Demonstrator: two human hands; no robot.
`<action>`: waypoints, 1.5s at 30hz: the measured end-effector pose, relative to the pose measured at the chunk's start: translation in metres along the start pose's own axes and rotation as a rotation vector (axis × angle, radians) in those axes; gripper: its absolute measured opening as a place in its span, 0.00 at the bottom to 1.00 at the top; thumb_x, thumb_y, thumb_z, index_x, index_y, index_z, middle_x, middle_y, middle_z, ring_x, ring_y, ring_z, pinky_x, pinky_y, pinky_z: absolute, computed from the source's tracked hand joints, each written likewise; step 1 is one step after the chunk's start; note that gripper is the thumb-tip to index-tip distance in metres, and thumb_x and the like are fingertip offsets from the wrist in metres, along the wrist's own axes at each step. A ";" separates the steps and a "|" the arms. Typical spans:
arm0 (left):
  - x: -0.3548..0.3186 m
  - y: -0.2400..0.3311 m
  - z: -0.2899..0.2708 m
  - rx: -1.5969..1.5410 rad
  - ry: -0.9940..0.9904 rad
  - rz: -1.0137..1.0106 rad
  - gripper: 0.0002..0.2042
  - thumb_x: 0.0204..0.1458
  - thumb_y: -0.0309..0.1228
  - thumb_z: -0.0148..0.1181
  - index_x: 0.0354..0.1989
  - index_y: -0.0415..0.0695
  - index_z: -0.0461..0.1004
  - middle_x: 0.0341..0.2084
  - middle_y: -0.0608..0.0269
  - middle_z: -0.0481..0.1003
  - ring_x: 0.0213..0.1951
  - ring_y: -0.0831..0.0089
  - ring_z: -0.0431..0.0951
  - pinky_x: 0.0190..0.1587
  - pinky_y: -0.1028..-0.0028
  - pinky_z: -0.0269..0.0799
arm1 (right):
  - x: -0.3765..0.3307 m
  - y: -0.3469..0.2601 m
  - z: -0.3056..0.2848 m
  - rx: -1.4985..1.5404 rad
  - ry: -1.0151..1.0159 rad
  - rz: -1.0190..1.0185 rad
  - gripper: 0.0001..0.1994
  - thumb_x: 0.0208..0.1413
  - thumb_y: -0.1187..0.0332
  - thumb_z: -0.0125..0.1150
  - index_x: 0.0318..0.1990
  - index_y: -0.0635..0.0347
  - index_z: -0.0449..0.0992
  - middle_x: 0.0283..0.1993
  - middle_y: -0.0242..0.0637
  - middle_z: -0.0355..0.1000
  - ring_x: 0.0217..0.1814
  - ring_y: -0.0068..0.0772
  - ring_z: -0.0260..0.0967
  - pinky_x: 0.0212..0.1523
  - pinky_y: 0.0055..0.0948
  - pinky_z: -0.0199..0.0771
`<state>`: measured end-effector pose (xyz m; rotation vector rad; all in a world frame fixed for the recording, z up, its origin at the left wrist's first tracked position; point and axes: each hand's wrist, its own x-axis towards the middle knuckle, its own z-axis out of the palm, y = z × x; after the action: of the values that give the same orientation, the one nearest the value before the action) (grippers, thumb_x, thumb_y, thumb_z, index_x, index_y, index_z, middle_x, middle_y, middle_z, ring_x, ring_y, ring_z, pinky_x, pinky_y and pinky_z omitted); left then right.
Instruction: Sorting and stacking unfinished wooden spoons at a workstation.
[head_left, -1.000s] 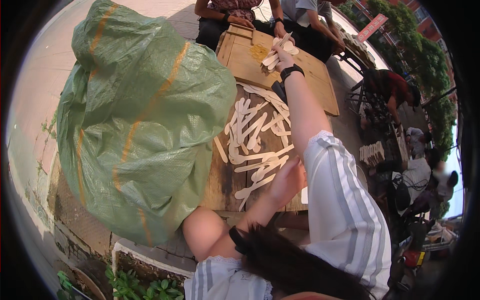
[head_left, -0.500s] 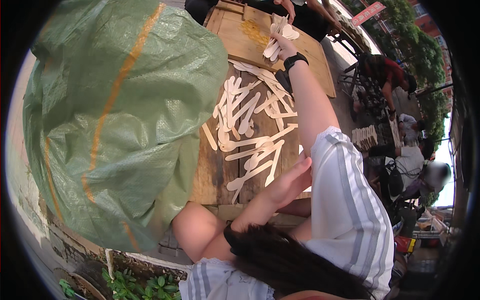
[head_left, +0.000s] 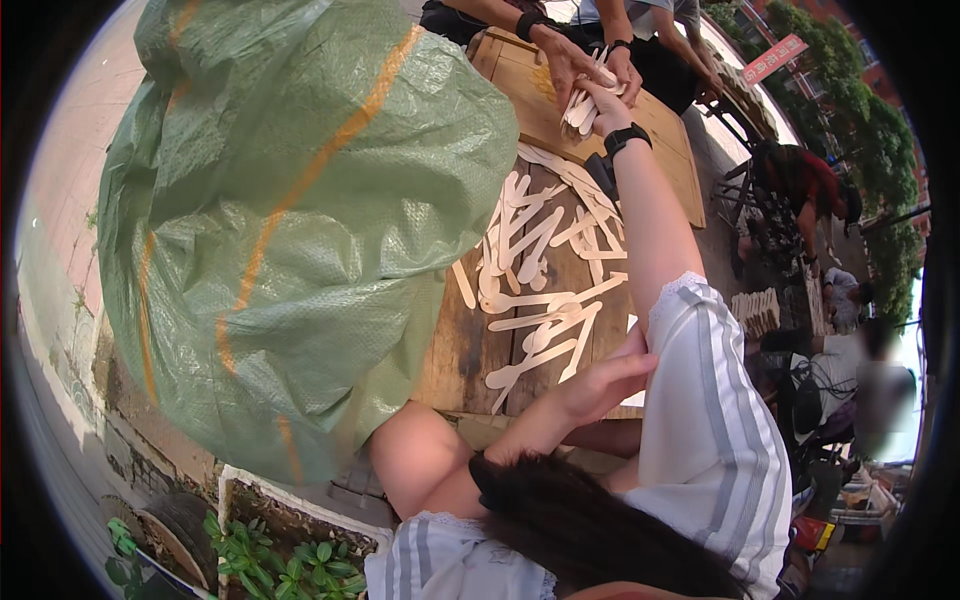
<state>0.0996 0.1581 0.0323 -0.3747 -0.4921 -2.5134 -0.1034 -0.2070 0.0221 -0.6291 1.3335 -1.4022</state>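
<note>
My right hand [head_left: 606, 108], with a black band on the wrist, is stretched out to the far side of the table. It is closed around a bundle of flat wooden spoons [head_left: 580, 118]. Another person's two hands [head_left: 563, 62] meet it there and touch the bundle, partly covering it. My left hand [head_left: 608, 385] lies across my body by my right sleeve, its fingers stretched out and holding nothing visible. Between my arms and a green sack, loose wooden spoons [head_left: 545, 318] are scattered over the brown plank table [head_left: 450, 360].
The big green woven sack [head_left: 330, 220] with orange stripes fills the left side. Beyond the spoons lies a wooden board [head_left: 680, 150] with a raised edge. Leafy plants [head_left: 285, 565] grow at the lower left. Other people [head_left: 800, 200] are busy on the right.
The other person's hands have come in and now touch the spoon bundle in my right hand. The whole view has shifted, so the table and sack appear farther right. My left hand stays by my sleeve.
</note>
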 end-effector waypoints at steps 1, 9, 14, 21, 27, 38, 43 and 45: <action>0.000 0.001 -0.003 0.018 -0.025 0.016 0.37 0.55 0.41 0.48 0.68 0.45 0.36 0.65 0.61 0.48 0.66 0.67 0.49 0.65 0.64 0.42 | 0.004 0.007 0.009 0.044 0.006 0.032 0.12 0.49 0.76 0.62 0.42 0.59 0.70 0.37 0.38 0.73 0.35 0.39 0.75 0.35 0.38 0.79; -0.004 0.013 0.001 0.057 0.036 -0.017 0.35 0.56 0.39 0.47 0.68 0.44 0.37 0.64 0.61 0.49 0.65 0.68 0.51 0.65 0.65 0.44 | -0.003 0.004 0.030 -0.233 -0.107 0.021 0.05 0.52 0.68 0.57 0.32 0.58 0.72 0.27 0.38 0.72 0.26 0.36 0.73 0.22 0.36 0.73; -0.004 0.015 -0.020 0.009 0.249 0.250 0.32 0.54 0.35 0.44 0.67 0.44 0.41 0.60 0.62 0.54 0.58 0.69 0.59 0.58 0.68 0.55 | -0.024 -0.019 0.043 -0.051 -0.126 0.164 0.18 0.55 0.59 0.50 0.47 0.62 0.65 0.38 0.45 0.71 0.32 0.40 0.72 0.30 0.35 0.73; 0.004 0.028 -0.027 -0.186 0.810 0.632 0.17 0.47 0.30 0.45 0.49 0.49 0.61 0.42 0.64 0.65 0.41 0.71 0.66 0.46 0.71 0.59 | -0.106 -0.036 0.108 -0.589 -0.110 -0.914 0.22 0.55 0.59 0.53 0.51 0.68 0.63 0.47 0.47 0.70 0.50 0.37 0.68 0.50 0.31 0.66; -0.030 0.071 0.045 0.978 0.669 1.456 0.12 0.41 0.30 0.46 0.36 0.44 0.58 0.35 0.57 0.62 0.35 0.71 0.60 0.41 0.72 0.57 | -0.268 0.095 0.165 -0.870 -0.941 -1.033 0.10 0.51 0.63 0.51 0.34 0.59 0.73 0.29 0.46 0.72 0.31 0.51 0.69 0.34 0.35 0.69; -0.119 0.193 0.153 2.480 1.119 -0.804 0.12 0.54 0.35 0.46 0.35 0.36 0.65 0.30 0.40 0.73 0.39 0.49 0.75 0.41 0.60 0.70 | -0.501 0.097 0.119 -0.404 -1.408 0.024 0.13 0.52 0.75 0.43 0.45 0.64 0.67 0.46 0.45 0.71 0.51 0.40 0.67 0.51 0.34 0.63; -0.221 0.214 0.147 2.560 1.610 -0.942 0.28 0.48 0.38 0.58 0.57 0.42 0.59 0.49 0.41 0.68 0.47 0.46 0.72 0.48 0.59 0.70 | -0.447 0.120 0.103 -0.671 -1.257 -0.218 0.15 0.51 0.73 0.49 0.47 0.64 0.63 0.27 0.49 0.70 0.29 0.49 0.69 0.33 0.39 0.68; -0.250 0.204 0.146 2.656 1.559 -0.911 0.32 0.47 0.39 0.60 0.60 0.44 0.56 0.54 0.41 0.63 0.54 0.48 0.66 0.54 0.60 0.63 | -0.431 0.095 0.116 -0.569 -1.259 -0.220 0.15 0.51 0.75 0.49 0.49 0.62 0.64 0.26 0.39 0.70 0.29 0.31 0.69 0.32 0.28 0.68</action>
<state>0.4403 0.1744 0.1271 -2.2124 2.0231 -0.1170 0.1644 0.1575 0.0813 -1.7062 0.5783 -0.4723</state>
